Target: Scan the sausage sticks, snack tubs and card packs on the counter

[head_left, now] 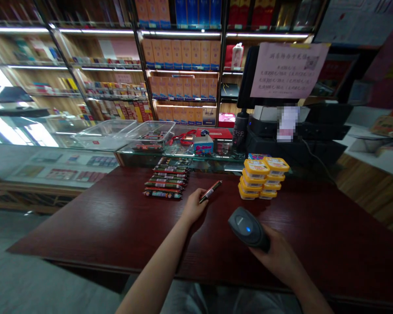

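Over the middle of the dark wooden counter (pixel 111 222), my left hand (pixel 195 206) is closed around one end of a slim wrapped stick (pixel 211 192), dark with red edges and a pale label. My right hand (pixel 278 255) grips a black handheld barcode scanner (pixel 249 229); a blue light glows on its top and its head points up and left, toward the stick. Left of my left hand lies a row of similar slim wrapped sticks (pixel 167 183), side by side. Beyond the scanner stand stacked yellow-lidded plastic tubs (pixel 262 178). My right fingers are partly hidden under the scanner.
A glass ledge behind the counter holds clear plastic trays (pixel 150 133), a small blue-and-pink box (pixel 203 145) and a dark bottle (pixel 240 131). At the right stands a monitor (pixel 249 78) with a pink paper sign. Shelves of boxed goods (pixel 183 54) line the wall.
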A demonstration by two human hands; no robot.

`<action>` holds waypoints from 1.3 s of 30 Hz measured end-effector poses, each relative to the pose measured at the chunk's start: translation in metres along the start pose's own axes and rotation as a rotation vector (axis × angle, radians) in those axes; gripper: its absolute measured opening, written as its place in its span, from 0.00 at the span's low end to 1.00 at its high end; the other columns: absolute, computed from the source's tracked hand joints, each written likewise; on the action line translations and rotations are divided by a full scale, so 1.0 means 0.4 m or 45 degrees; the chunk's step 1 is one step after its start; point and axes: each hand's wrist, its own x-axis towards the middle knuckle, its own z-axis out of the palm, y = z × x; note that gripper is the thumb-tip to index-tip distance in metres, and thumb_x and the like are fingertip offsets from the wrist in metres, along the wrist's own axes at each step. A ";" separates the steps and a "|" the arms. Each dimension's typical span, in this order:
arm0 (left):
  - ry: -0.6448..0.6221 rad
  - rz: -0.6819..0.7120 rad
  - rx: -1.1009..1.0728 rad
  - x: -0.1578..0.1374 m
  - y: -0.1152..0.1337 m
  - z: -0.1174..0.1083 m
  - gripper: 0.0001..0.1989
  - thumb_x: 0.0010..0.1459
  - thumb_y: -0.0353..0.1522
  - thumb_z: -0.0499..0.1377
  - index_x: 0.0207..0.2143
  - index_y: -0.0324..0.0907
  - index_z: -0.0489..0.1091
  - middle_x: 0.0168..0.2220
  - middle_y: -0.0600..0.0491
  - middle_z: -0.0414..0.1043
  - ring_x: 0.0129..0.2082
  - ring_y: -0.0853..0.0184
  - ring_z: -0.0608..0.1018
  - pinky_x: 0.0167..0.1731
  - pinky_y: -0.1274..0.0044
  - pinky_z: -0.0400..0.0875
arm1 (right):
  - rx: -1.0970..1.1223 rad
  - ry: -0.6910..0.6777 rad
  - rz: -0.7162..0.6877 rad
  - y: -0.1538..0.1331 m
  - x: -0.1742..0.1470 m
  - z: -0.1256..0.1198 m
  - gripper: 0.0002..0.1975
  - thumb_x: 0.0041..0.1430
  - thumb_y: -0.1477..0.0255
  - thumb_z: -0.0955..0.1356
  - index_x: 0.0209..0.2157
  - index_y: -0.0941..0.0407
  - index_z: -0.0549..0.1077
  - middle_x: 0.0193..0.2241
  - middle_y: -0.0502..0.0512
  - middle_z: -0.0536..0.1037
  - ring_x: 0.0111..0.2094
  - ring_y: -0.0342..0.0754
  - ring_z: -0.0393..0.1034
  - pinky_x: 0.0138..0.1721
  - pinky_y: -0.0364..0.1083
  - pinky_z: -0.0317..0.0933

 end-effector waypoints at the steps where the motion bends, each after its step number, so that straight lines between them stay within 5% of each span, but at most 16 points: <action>1: -0.009 0.018 0.016 -0.001 0.004 0.000 0.14 0.50 0.27 0.57 0.41 0.42 0.69 0.38 0.53 0.74 0.39 0.66 0.75 0.43 0.74 0.67 | 0.015 -0.003 0.013 -0.008 -0.001 0.001 0.18 0.50 0.68 0.66 0.45 0.54 0.72 0.40 0.56 0.79 0.40 0.52 0.73 0.44 0.48 0.63; 19: -0.029 0.068 0.110 -0.002 0.009 0.002 0.13 0.51 0.27 0.57 0.41 0.43 0.68 0.39 0.52 0.73 0.40 0.65 0.74 0.43 0.75 0.67 | 0.141 0.018 0.017 -0.031 0.007 0.005 0.14 0.50 0.68 0.67 0.41 0.54 0.74 0.38 0.56 0.80 0.38 0.53 0.74 0.41 0.49 0.65; 25: -0.029 0.070 0.173 -0.007 0.017 -0.002 0.13 0.52 0.28 0.57 0.43 0.42 0.67 0.40 0.52 0.72 0.41 0.64 0.73 0.43 0.73 0.66 | -0.163 0.127 -0.006 -0.014 0.008 0.010 0.13 0.51 0.68 0.67 0.41 0.52 0.73 0.36 0.53 0.80 0.35 0.51 0.75 0.33 0.44 0.63; 31: -0.073 0.203 0.535 -0.013 0.027 0.003 0.10 0.55 0.27 0.55 0.41 0.43 0.67 0.41 0.49 0.69 0.43 0.62 0.70 0.45 0.71 0.64 | -0.683 0.376 -0.026 0.035 0.014 0.042 0.12 0.54 0.71 0.64 0.41 0.53 0.71 0.34 0.53 0.80 0.32 0.50 0.75 0.30 0.45 0.59; 36: 0.206 -0.077 0.867 -0.022 0.032 -0.006 0.09 0.54 0.35 0.60 0.37 0.43 0.68 0.38 0.48 0.68 0.42 0.60 0.68 0.43 0.70 0.63 | -0.759 0.419 -0.161 0.086 0.016 0.069 0.11 0.54 0.72 0.64 0.41 0.54 0.70 0.36 0.55 0.79 0.34 0.49 0.73 0.35 0.45 0.60; 39: 0.209 -0.180 0.943 -0.020 0.024 -0.015 0.06 0.55 0.36 0.59 0.32 0.42 0.68 0.36 0.49 0.67 0.39 0.61 0.69 0.41 0.71 0.64 | -0.739 0.393 -0.168 0.103 0.017 0.079 0.10 0.55 0.73 0.64 0.41 0.53 0.70 0.35 0.54 0.79 0.35 0.49 0.73 0.37 0.45 0.60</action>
